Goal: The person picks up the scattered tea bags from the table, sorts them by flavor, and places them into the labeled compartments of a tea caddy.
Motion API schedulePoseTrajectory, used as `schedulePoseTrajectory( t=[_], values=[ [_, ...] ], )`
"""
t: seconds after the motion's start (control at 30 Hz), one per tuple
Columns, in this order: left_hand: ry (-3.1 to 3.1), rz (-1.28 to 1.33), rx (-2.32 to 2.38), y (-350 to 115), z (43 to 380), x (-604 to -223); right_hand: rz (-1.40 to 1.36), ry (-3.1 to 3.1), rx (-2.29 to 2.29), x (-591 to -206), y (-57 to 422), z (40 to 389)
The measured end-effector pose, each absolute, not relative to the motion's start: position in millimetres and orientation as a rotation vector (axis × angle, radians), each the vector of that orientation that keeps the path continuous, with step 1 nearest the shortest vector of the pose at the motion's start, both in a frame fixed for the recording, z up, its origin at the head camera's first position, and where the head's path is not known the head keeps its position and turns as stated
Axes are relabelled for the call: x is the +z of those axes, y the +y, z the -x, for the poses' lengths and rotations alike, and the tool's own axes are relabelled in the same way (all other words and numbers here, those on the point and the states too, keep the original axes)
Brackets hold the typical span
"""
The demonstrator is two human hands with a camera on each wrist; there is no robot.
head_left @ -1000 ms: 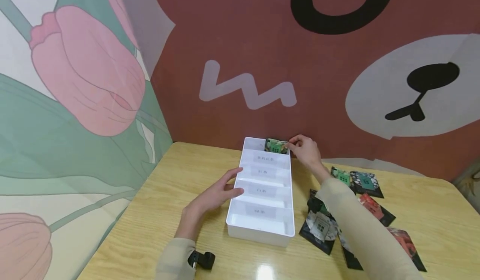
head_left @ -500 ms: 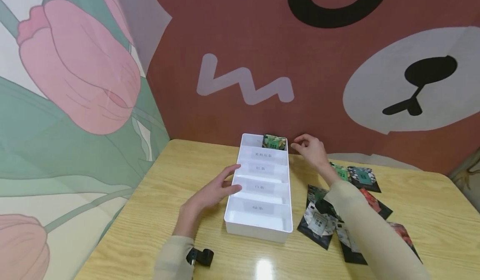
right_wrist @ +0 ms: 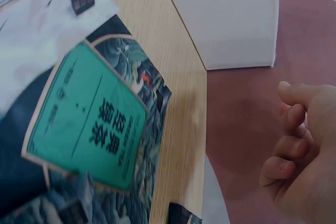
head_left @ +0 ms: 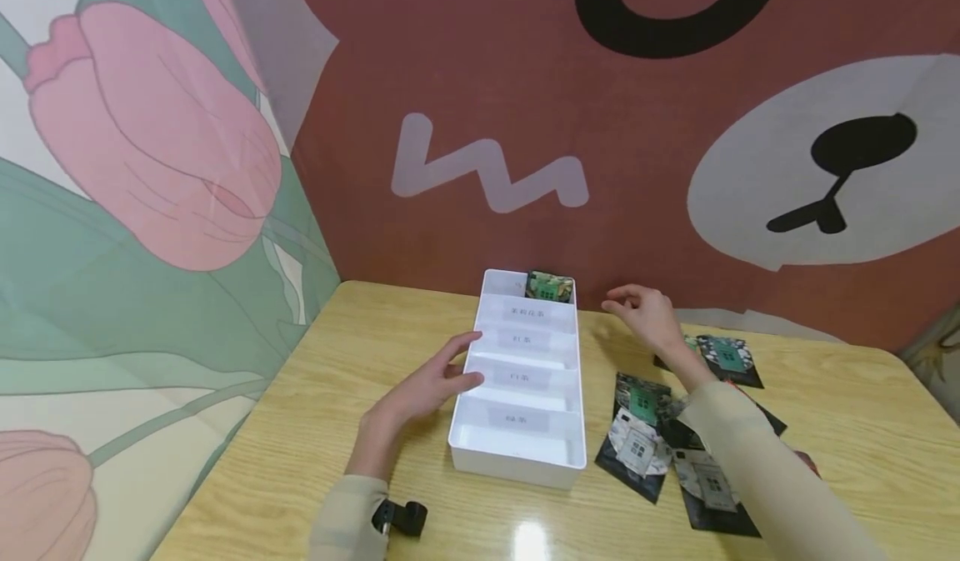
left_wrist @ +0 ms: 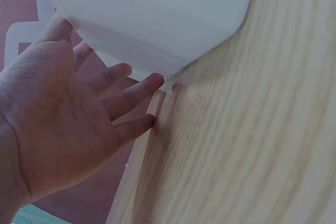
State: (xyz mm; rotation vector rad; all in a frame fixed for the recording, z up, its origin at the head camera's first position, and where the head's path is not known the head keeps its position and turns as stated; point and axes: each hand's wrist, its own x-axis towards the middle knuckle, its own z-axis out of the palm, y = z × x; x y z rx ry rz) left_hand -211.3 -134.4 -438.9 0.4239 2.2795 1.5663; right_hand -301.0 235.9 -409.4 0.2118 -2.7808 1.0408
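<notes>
A long white divided box (head_left: 517, 465) lies lengthwise on the table, with labelled compartments. In its rear compartment stands a green-labelled tea sachet (head_left: 550, 287), at the right side. My left hand (head_left: 427, 388) rests its thumb and fingers against the box's left side; the left wrist view shows these fingers (left_wrist: 139, 95) spread loosely along the wall. To the right of the box, apart from it, my right hand (head_left: 648, 319) hovers with loosely curled fingers and nothing between them. Below it lie a green tea sachet (right_wrist: 89, 119) and a white-labelled sachet (head_left: 637, 451).
Another white-labelled sachet (head_left: 708, 486) lies nearer the front right. A teal-labelled sachet (head_left: 727, 357) is farther back, and red ones are mostly hidden by the right sleeve (head_left: 772, 469). The patterned wall (head_left: 450, 244) rises directly behind the wooden table (head_left: 315, 428).
My right hand has let go of the green-labelled sachet in the rear compartment and moved away to the right. My left hand stays at the box's side.
</notes>
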Motion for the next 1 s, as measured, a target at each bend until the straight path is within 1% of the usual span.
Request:
schedulePoseTrajectory(
  t=[0.47, 0.83, 1.0],
  values=[
    [2.27, -0.42, 1.571, -134, 209, -436, -0.268, -2.873, 1.004, -410, 265, 282],
    [2.285, -0.41, 1.566, -135, 210, -437, -0.225, -2.841, 1.063, -393, 286, 271],
    [2.28, -0.411, 1.562, -135, 209, -437, -0.201, -2.853, 1.038, -393, 300, 265]
  ],
)
